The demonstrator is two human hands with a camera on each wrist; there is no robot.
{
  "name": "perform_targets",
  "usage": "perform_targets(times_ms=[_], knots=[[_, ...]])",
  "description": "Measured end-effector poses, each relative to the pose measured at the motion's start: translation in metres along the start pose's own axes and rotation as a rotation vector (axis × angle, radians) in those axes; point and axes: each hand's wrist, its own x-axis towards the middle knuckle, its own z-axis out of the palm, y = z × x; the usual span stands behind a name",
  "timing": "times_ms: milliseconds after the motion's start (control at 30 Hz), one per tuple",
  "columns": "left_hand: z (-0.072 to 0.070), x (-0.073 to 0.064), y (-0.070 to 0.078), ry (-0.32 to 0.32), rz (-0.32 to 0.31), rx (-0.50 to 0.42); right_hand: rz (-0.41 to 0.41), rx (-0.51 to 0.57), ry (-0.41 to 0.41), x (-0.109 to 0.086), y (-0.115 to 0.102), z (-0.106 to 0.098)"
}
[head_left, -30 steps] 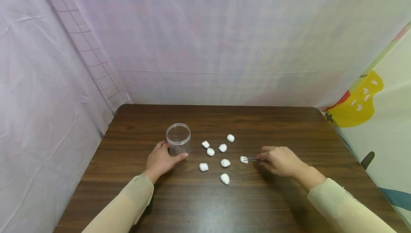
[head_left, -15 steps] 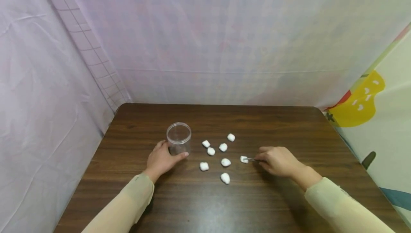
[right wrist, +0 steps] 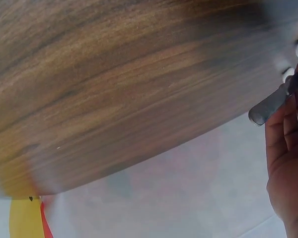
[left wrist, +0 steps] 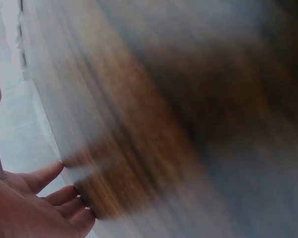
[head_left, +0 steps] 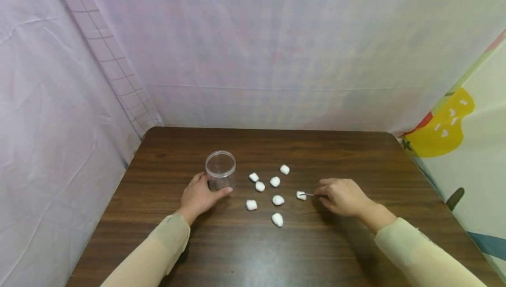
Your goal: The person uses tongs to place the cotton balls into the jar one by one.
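Observation:
In the head view my left hand (head_left: pixel 200 197) holds a clear plastic jar (head_left: pixel 220 173) from its left side, thumb across the front. The jar stands upright with its round mouth uncovered; my far fingers are partly hidden. My right hand (head_left: pixel 343 197) pinches metal tweezers (head_left: pixel 310 194). Their tips have come together on a white cotton ball (head_left: pixel 301 195), close over the table. In the right wrist view the rounded back end of the tweezers (right wrist: pixel 268 107) sticks out from my fingers. The left wrist view catches my left fingers (left wrist: pixel 47 177) at its lower left.
Several more cotton balls, such as one oval piece (head_left: pixel 277 219), lie scattered on the brown wooden table (head_left: pixel 336 150) between the jar and my right hand. Behind the table hangs a pale curtain (head_left: pixel 269 49), and a light cloth (head_left: pixel 51 146) lines the left side.
The tweezers' two tips, slightly spread a second ago, have closed together on the cotton ball. My left hand and the jar keep their places.

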Motion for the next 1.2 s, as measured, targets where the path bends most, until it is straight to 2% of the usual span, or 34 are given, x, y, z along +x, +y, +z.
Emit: perform_targets(times_ms=[267, 567, 867, 1200], knots=[[0.0, 0.0, -0.002, 0.002, 0.0, -0.008, 0.016, 0.006, 0.003, 0.007, 0.002, 0.0], [0.001, 0.001, -0.006, 0.015, -0.008, 0.002, -0.002, 0.048, 0.016, 0.036, 0.001, -0.005], [0.008, 0.004, 0.001, 0.01, -0.02, 0.001, -0.038, 0.059, 0.027, 0.077, -0.003, -0.023], [0.007, 0.004, 0.002, 0.015, -0.046, 0.018, -0.115, 0.093, 0.073, 0.142, -0.016, -0.044]])
